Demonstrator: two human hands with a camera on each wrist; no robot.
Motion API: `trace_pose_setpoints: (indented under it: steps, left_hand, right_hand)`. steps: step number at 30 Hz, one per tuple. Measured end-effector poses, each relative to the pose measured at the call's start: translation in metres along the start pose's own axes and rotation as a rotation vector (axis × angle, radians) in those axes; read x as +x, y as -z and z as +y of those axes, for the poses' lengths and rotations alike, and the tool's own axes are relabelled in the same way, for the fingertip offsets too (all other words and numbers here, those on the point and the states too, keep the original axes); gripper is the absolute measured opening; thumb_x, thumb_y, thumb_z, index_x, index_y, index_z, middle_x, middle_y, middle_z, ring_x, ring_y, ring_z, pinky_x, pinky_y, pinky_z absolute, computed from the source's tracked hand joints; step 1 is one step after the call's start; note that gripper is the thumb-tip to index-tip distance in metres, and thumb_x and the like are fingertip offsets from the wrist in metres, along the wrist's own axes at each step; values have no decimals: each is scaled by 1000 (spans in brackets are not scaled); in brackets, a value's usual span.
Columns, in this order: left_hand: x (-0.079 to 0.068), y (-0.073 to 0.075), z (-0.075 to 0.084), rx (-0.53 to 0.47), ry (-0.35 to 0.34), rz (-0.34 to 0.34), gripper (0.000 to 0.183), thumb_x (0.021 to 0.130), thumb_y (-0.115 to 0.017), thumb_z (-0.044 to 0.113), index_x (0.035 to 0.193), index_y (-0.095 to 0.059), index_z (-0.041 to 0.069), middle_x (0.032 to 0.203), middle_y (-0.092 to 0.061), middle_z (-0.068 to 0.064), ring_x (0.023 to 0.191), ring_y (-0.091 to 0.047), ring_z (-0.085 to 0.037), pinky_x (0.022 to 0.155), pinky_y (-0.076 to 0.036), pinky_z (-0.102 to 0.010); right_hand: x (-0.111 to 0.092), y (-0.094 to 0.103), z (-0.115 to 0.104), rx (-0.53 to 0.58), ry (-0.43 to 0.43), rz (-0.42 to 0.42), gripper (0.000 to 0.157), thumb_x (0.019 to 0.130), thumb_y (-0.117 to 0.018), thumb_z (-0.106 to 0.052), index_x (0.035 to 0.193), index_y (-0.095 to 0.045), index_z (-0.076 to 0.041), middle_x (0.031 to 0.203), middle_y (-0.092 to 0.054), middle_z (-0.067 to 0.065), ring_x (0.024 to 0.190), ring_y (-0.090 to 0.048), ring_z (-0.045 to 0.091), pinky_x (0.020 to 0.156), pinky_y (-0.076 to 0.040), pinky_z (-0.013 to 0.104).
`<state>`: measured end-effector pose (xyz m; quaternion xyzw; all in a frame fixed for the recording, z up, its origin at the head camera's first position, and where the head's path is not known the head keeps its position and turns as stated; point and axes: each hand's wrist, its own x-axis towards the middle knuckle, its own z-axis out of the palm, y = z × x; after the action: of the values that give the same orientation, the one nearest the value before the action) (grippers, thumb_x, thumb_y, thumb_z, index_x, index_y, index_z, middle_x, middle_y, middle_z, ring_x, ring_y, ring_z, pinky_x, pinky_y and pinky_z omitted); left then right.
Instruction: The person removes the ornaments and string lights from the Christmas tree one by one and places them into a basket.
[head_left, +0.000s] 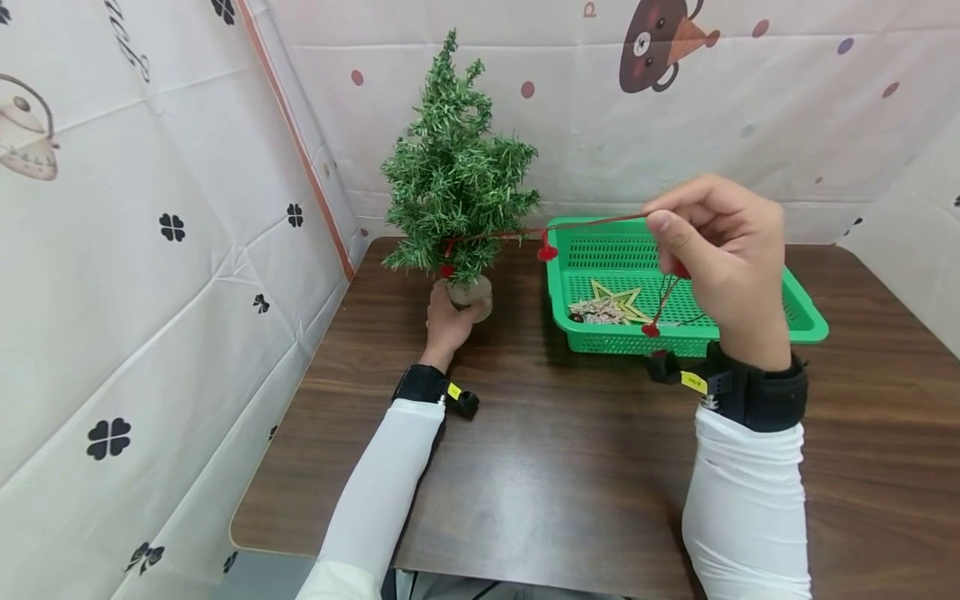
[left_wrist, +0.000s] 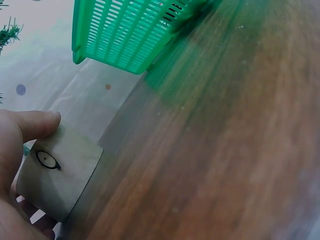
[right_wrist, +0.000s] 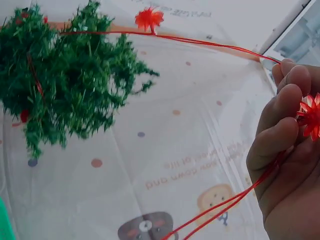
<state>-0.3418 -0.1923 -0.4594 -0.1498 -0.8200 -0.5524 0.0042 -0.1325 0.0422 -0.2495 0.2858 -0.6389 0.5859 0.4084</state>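
Note:
A small artificial Christmas tree [head_left: 465, 167] stands at the back left of the table on a pale round base [left_wrist: 65, 170]. My left hand [head_left: 447, 323] grips this base, thumb on its top edge and fingers around the side. A red string garland [head_left: 600, 222] with red flower-like ornaments [head_left: 547, 252] runs from the lower branches to my right hand [head_left: 723, 254]. The right thumb and fingertips pinch it, holding it taut above the basket. In the right wrist view, another red ornament [right_wrist: 311, 117] lies by the curled fingers, and loose string hangs below the hand.
A green plastic basket [head_left: 806, 325] sits on the brown table [head_left: 570, 467], right of the tree. Inside lie a gold star [head_left: 618, 302] and some small decorations [head_left: 596, 312]. A printed white cloth [head_left: 465, 67] covers the walls behind and at the left.

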Motion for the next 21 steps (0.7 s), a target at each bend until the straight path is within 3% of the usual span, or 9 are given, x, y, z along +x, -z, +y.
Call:
trace_pose_setpoints:
  steps: [9, 16, 21]
  left_hand:
    - [-2, 6, 5, -82, 88, -63, 83, 94, -63, 32, 163, -20, 14, 163, -29, -14, 152, -24, -36, 123, -8, -65]
    - [-3, 7, 7, -108, 84, -51, 77, 95, -64, 30, 161, -26, 13, 159, -33, -14, 147, -32, -35, 121, -21, -61]
    - [-1, 5, 4, -114, 76, -43, 77, 96, -65, 28, 160, -26, 13, 164, -26, -13, 151, -28, -34, 121, -26, -57]
  right_hand:
    - [1, 23, 22, -124, -54, 146, 16, 93, -69, 4, 96, -69, 20, 55, -57, 2, 44, -41, 12, 45, -25, 23]
    - [0, 41, 38, -259, -106, 184, 18, 94, -68, 1, 99, -69, 19, 56, -56, 1, 46, -44, 12, 46, -30, 23]
    - [-4, 55, 45, -413, -274, 209, 16, 97, -68, -7, 101, -73, 8, 62, -60, -4, 54, -50, 11, 49, -35, 22]
